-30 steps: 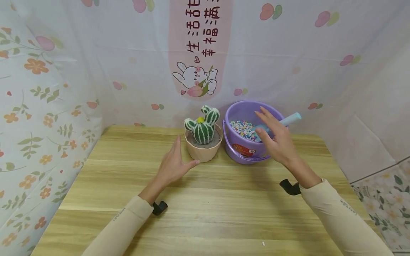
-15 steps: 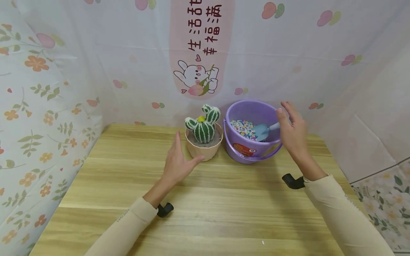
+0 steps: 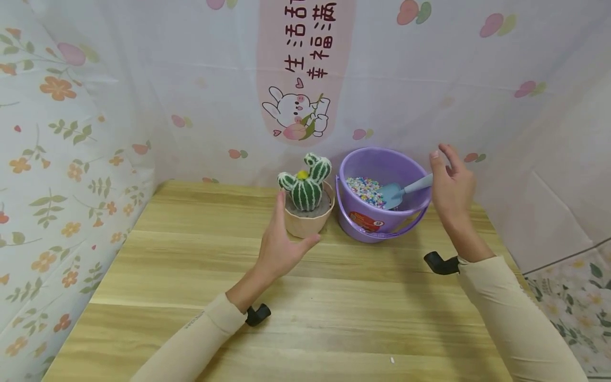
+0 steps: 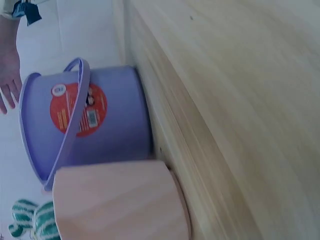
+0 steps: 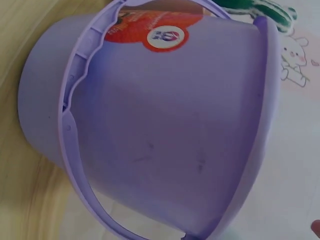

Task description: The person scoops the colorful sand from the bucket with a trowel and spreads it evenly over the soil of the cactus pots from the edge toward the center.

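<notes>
A green cactus [image 3: 307, 194] with white stripes and a yellow flower sits in a peach pot [image 3: 307, 225] in the head view. My left hand [image 3: 281, 246] is at the pot's left front, thumb spread from the straight fingers; whether it touches the pot I cannot tell. Right of the pot stands a purple bucket [image 3: 365, 209] holding small coloured beads [image 3: 363, 188]. A light-blue toy shovel [image 3: 393, 195] leans in it, handle toward the right rim. My right hand [image 3: 453, 191] is raised at that rim, hiding the handle's end; its fingers look extended in the left wrist view.
A wooden table [image 3: 334, 318] carries everything, with a small white speck [image 3: 392, 360] near its front. Patterned cloth [image 3: 210, 106] hangs behind and at the sides. The bucket's purple handle [image 5: 75, 145] hangs down along its front.
My right hand has moved right from above the bucket to beside its rim, uncovering the shovel's blade. My left hand has shifted right, closer to the pot.
</notes>
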Tool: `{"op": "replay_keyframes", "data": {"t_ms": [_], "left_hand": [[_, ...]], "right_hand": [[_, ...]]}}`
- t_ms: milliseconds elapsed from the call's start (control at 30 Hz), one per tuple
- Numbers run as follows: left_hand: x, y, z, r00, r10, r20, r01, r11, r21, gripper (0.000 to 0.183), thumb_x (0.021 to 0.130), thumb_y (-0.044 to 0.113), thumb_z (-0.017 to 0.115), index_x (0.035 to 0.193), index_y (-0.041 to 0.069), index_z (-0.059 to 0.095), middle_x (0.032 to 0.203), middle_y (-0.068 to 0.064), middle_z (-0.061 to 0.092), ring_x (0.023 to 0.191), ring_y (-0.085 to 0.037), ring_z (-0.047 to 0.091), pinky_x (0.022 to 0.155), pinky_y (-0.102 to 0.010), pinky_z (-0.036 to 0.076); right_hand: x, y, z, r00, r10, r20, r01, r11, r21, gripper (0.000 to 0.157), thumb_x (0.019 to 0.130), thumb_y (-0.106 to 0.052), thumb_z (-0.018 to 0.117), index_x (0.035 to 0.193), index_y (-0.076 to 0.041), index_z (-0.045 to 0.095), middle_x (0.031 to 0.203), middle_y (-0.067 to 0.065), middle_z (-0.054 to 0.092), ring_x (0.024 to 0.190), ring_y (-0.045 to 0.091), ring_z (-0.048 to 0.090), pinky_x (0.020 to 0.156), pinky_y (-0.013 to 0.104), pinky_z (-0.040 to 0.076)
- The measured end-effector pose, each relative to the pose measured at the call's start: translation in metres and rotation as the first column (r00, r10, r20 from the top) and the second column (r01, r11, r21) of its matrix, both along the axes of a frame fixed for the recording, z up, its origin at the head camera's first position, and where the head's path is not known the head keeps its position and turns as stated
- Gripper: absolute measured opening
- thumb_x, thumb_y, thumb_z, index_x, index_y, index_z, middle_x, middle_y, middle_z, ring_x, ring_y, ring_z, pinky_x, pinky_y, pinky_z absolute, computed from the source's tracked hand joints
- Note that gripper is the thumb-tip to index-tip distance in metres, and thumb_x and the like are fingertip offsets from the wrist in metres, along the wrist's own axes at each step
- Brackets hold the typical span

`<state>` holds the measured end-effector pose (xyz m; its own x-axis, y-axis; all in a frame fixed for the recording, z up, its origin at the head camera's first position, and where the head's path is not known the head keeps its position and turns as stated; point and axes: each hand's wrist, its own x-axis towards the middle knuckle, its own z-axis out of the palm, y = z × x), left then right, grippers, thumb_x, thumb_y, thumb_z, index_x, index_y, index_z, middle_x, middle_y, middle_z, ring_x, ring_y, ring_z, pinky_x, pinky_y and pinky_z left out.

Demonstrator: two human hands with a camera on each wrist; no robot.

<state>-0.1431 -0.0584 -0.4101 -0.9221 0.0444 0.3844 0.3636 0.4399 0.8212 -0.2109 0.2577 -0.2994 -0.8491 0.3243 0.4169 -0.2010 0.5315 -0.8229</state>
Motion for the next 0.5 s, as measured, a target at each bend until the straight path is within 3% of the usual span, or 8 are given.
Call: {"op": "replay_keyframes", "data": {"t_ms": [133, 233, 500], "left_hand": [[0.0, 0.01, 0.0, 0.999, -0.029, -0.044, 0.031, 0.998, 0.048, 0.117, 0.078, 0.044, 0.08, 0.158, 0.013, 0.0, 0.164, -0.004, 0.011, 0.148, -0.02, 0.017, 0.114, -0.053, 0.027], [0.0, 0.017, 0.001, 0.996, -0.048, -0.07, 0.053, 0.996, 0.068, 0.117, 0.077, 0.037, 0.083, 0.158, 0.013, 0.002, 0.163, -0.006, 0.013, 0.147, -0.021, 0.019, 0.113, -0.053, 0.028], [-0.001, 0.031, -0.001, 0.986, -0.104, -0.127, 0.114, 0.991, 0.072, 0.116, 0.077, 0.071, 0.063, 0.157, 0.01, 0.004, 0.163, -0.005, 0.014, 0.147, -0.021, 0.022, 0.112, -0.052, 0.03]], "right_hand": [[-0.002, 0.004, 0.001, 0.998, -0.038, -0.047, 0.037, 0.999, -0.034, 0.043, 0.098, -0.035, 0.056, 0.134, -0.013, 0.06, 0.146, -0.001, 0.05, 0.137, 0.006, 0.039, 0.114, 0.028, 0.03], [-0.005, 0.008, 0.002, 0.998, -0.063, -0.029, 0.062, 0.997, -0.048, 0.044, 0.097, -0.036, 0.057, 0.135, -0.013, 0.059, 0.146, -0.001, 0.049, 0.138, 0.005, 0.035, 0.115, 0.026, 0.028], [-0.009, 0.021, 0.001, 0.988, -0.07, 0.138, 0.095, 0.978, -0.187, 0.052, 0.097, -0.043, 0.055, 0.144, -0.022, 0.049, 0.153, -0.003, 0.039, 0.14, 0.01, 0.034, 0.115, 0.028, 0.028]]}}
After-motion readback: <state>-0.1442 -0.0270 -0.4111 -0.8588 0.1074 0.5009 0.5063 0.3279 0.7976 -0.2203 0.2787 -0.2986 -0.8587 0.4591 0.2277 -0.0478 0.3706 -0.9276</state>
